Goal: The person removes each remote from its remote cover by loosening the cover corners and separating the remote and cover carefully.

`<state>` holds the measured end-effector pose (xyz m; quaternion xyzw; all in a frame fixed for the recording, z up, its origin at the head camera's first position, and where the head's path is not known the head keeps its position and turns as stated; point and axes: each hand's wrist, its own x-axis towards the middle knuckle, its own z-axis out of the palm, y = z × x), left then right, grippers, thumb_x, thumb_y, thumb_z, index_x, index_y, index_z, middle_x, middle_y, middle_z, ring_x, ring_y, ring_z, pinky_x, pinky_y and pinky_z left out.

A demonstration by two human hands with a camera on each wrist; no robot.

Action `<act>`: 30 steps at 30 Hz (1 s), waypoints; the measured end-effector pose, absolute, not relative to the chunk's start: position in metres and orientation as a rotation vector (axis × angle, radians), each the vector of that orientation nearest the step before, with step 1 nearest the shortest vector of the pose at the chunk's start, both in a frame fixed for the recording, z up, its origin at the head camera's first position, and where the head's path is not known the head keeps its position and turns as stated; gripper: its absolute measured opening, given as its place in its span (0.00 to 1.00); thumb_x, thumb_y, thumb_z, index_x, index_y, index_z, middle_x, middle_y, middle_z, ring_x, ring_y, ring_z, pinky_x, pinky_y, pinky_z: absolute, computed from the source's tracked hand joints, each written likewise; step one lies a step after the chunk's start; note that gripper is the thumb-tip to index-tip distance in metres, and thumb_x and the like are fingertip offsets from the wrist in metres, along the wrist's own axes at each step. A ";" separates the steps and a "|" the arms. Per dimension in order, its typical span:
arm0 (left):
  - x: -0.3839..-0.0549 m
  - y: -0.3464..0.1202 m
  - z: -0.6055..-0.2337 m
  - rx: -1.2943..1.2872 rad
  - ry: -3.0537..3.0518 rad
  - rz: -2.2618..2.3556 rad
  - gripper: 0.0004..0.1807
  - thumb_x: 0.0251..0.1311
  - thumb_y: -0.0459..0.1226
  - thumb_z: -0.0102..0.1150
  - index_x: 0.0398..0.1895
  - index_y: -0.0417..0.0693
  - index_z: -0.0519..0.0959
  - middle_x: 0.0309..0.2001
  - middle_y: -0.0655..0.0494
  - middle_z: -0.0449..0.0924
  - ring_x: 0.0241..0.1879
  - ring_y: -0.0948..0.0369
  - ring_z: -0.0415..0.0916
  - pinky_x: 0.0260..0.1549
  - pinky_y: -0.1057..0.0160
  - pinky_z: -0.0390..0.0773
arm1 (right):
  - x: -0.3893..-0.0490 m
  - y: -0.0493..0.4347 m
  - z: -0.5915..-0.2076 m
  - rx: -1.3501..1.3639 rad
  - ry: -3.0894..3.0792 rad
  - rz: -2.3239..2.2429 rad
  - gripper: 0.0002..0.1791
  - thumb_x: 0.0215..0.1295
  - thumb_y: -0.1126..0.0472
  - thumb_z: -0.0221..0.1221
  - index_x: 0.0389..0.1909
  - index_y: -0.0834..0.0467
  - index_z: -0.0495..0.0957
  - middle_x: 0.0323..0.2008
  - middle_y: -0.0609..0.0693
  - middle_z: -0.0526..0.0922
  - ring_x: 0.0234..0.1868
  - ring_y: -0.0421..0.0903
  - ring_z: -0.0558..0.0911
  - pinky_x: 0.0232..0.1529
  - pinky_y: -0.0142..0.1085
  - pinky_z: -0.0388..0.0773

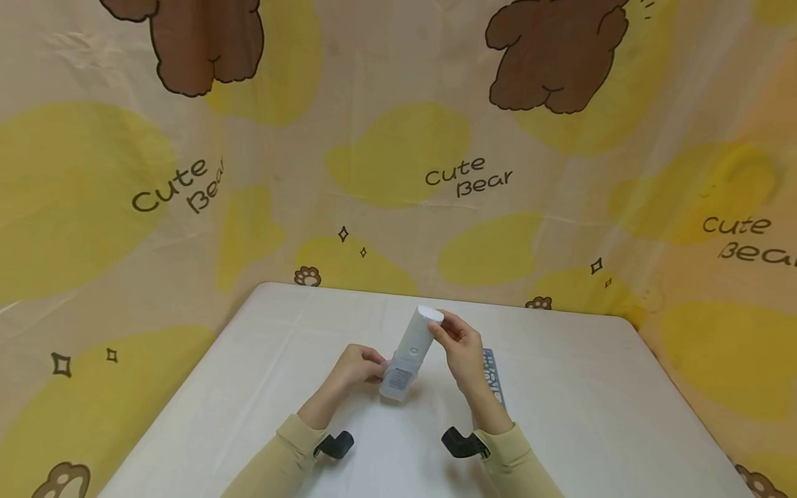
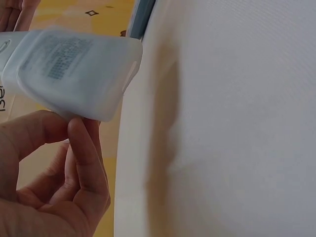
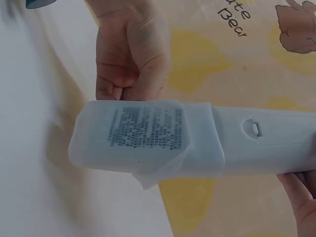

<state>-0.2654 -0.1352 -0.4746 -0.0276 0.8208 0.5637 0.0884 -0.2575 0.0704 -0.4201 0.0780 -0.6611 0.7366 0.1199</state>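
Table [image 1: 255,366] leaves room leftward; grey object [image 1: 491,368] crowds the right hand [image 1: 463,349].

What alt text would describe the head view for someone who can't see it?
A person's left hand pinches the translucent sleeve on the lower end of a tilted white handheld device, while the right hand holds its upper end, over a white table. Behind hangs a yellow-patterned "Cute Bear" backdrop.

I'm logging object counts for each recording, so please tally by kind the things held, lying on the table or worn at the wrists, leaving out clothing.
White device: 1
Translucent cover over the device's end: 1
Grey-blue patterned item, partly hidden: 1
Black wrist pieces: 2
Total: 5
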 end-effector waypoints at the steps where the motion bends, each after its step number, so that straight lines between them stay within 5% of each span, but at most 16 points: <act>1: -0.265 -0.135 -0.475 -0.081 2.448 1.673 0.05 0.46 0.26 0.65 0.30 0.36 0.82 0.34 0.47 0.83 0.30 0.59 0.80 0.30 0.62 0.84 | -0.258 0.071 -0.420 0.226 -1.932 2.151 0.17 0.59 0.69 0.62 0.50 0.69 0.77 0.44 0.61 0.82 0.39 0.37 0.82 0.45 0.29 0.81; 30: -0.271 -0.157 -0.466 -0.127 2.416 1.774 0.09 0.47 0.27 0.63 0.34 0.34 0.82 0.34 0.46 0.84 0.28 0.59 0.81 0.31 0.60 0.84 | -0.264 0.077 -0.413 0.433 -2.214 2.105 0.20 0.61 0.63 0.61 0.53 0.65 0.75 0.50 0.60 0.80 0.48 0.42 0.81 0.52 0.36 0.79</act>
